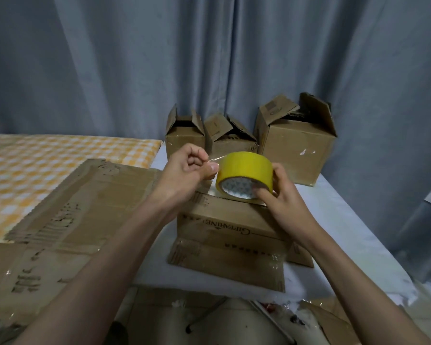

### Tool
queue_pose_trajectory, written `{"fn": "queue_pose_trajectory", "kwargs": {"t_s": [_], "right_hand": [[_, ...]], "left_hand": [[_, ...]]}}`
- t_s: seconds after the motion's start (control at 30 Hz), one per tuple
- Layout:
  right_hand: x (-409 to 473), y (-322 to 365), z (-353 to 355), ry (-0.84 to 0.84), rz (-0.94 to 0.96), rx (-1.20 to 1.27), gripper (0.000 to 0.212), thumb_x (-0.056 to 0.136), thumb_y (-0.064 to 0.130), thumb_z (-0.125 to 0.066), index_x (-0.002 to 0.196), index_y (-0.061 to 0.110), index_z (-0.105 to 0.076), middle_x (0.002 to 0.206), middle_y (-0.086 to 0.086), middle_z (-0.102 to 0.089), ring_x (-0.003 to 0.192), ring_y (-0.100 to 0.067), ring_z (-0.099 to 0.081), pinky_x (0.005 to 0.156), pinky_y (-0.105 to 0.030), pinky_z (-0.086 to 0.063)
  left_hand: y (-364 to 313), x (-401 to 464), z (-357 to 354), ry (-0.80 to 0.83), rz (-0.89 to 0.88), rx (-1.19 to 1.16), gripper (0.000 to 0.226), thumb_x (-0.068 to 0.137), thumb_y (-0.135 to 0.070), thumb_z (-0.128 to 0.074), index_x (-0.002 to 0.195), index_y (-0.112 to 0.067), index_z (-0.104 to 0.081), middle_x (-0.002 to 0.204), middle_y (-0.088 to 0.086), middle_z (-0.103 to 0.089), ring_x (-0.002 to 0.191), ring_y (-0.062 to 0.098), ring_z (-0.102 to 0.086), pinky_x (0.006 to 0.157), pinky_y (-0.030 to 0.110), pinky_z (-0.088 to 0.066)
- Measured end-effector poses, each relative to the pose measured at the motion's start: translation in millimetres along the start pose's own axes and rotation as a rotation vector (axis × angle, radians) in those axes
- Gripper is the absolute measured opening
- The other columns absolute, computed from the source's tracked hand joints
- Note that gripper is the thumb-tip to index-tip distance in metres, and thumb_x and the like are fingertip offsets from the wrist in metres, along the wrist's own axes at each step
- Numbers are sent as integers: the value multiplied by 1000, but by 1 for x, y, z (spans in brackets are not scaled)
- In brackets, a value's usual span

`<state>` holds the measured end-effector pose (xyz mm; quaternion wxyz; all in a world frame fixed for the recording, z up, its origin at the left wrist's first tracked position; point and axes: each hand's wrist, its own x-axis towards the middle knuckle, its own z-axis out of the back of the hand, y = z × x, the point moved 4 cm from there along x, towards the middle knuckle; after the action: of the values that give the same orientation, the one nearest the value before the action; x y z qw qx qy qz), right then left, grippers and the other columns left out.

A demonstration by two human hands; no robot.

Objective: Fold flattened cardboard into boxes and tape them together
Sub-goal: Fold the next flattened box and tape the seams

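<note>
A yellow tape roll (244, 166) is held just above a folded cardboard box (229, 225) that stands on the white table. My right hand (275, 192) grips the roll, fingers curled through its core. My left hand (190, 168) pinches the clear loose end of the tape (215, 160) between thumb and fingers, close to the roll's left side. The box's lower flaps (224, 265) lie spread flat on the table in front of it.
Three folded boxes with open top flaps (184, 143) (230, 143) (296, 145) stand at the back against a grey curtain. Flattened cardboard sheets (67, 215) lie to the left, over a yellow checked cloth (35, 165). Scraps lie on the floor below the table edge (373, 257).
</note>
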<state>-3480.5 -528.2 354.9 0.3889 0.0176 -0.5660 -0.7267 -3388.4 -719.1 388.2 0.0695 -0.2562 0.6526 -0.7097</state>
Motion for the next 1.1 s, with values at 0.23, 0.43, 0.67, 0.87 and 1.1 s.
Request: {"fn": "queue_pose_trajectory", "kwargs": {"t_s": [0.23,0.43,0.67,0.87,1.1], "right_hand": [[1,6,-2,-17,18,-10,22,89,34,-66,102,28,-50,89,15,-58,94,-9,-59,78,-20,-49],[0,3,-5,58,-36,-117,31,80,31,-63,106,35,-45,86,18,-54,84,-15,-57,78,-41,-50],[-2,8,-8,23,-52,-159,26,83,33,-54,107,36,-44,91,6,-53,88,-29,-59,83,-59,-52],[2,1,-15,120,-129,-227,50,77,44,-80,114,34,-48,115,11,-66,113,-13,-60,102,-48,-47],[1,9,-8,77,-42,62,36,93,5,-65,123,23,-54,114,-4,-66,110,-18,-67,97,-40,-55]], "left_hand": [[-5,4,15,-28,96,-29,15,88,6,-65,97,-3,-56,69,5,-64,63,14,-68,63,23,-58],[2,10,27,-10,247,52,16,88,10,-64,94,-4,-58,71,8,-66,62,12,-69,56,20,-55],[6,16,35,14,286,77,17,88,13,-61,93,-2,-58,71,10,-65,59,13,-67,50,18,-51],[30,15,53,-98,364,9,16,84,4,-70,96,-3,-61,79,10,-67,64,12,-68,54,18,-54],[43,12,49,-88,376,-7,16,83,1,-73,95,-2,-62,65,6,-69,59,12,-67,51,18,-50]]}}
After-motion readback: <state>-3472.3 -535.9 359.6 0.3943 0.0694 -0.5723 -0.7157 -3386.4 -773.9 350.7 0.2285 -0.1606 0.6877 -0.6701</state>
